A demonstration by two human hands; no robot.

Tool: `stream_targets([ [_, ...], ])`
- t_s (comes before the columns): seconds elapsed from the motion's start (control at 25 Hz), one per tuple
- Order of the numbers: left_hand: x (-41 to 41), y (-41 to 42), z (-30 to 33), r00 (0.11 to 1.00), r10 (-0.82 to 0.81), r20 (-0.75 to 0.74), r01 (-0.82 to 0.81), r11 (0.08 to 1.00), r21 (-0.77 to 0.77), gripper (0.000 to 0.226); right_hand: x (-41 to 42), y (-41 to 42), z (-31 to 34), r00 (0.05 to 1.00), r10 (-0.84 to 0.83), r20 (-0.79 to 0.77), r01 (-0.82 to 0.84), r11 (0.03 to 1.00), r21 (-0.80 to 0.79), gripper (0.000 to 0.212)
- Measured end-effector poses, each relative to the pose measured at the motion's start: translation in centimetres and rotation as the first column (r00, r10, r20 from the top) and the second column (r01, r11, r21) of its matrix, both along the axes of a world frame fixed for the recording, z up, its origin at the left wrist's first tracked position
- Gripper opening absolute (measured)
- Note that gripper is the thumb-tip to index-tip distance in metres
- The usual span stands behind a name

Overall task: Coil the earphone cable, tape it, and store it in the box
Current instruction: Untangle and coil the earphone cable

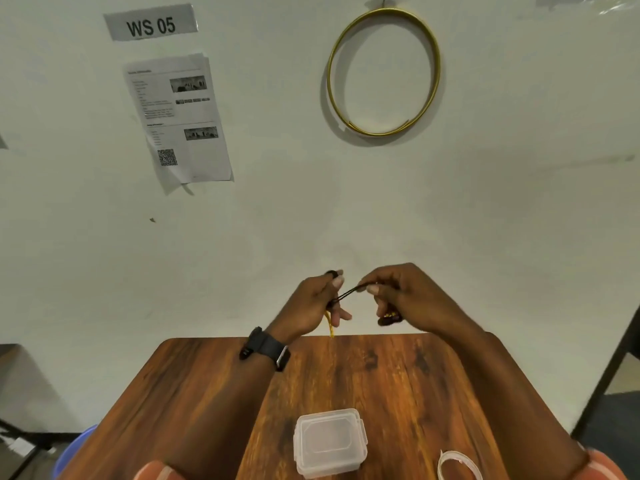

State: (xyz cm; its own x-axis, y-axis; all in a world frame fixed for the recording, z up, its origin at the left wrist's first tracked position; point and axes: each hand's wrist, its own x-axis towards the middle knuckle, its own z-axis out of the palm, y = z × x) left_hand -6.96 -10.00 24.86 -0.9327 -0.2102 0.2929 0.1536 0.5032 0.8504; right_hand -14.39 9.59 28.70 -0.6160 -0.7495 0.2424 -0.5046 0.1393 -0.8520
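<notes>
Nearest to me, at the near edge of the wooden table point(214, 393), sits one clear plastic box point(329, 442) with rounded corners, its lid on, and just right of it one whitish roll of tape point(458, 466), partly cut off by the frame. Nothing on the tabletop blocks either one; my forearms pass on either side of the box. Over the far edge I see my two hands raised, close together. My left hand point(313, 303), with a black watch point(266, 348) on its wrist, is pinching one end of the black earphone cable point(348, 293); my right hand point(407, 292) is pinching the other end, so a short taut stretch runs between them. A yellowish strand dangles below the left hand, and a dark lump hangs under the right; I cannot tell what either is. On the pale wall behind hang one gold hoop point(383, 71), one printed sheet point(178, 117) and one "WS 05" label point(151, 23).
</notes>
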Motion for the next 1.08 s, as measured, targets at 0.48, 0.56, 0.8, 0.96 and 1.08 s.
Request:
stream_targets([
  [0.48,-1.3,1.8,-3.3,0.806,-0.364,-0.468,0.466,-0.098,0.879,0.051,0.1,-5.7,-6.7,0.690,0.150,0.708,0.099,0.949,-0.298,0.035],
  [0.56,-1.5,1.2,-4.2,0.890,-0.286,-0.355,0.363,-0.028,0.932,0.046,0.4,-5.5,-6.9,0.710,0.091,0.698,0.111,0.965,-0.239,0.030],
  [0.8,-1.7,0.6,-9.0,0.999,-0.034,-0.033,0.039,0.175,0.984,0.032,-0.8,-5.6,-9.7,0.495,-0.095,0.864,0.204,0.979,-0.009,0.036],
  [0.96,-0.8,1.2,-12.7,0.982,-0.161,0.100,-0.044,0.318,0.947,0.027,-0.5,-4.5,-13.9,0.264,-0.107,0.959,0.189,0.980,0.057,0.045],
  [1.08,0.2,1.5,-15.1,0.958,-0.221,0.181,-0.097,0.343,0.934,0.030,1.4,-4.4,-16.9,0.283,-0.170,0.944,0.208,0.972,0.113,0.038],
])
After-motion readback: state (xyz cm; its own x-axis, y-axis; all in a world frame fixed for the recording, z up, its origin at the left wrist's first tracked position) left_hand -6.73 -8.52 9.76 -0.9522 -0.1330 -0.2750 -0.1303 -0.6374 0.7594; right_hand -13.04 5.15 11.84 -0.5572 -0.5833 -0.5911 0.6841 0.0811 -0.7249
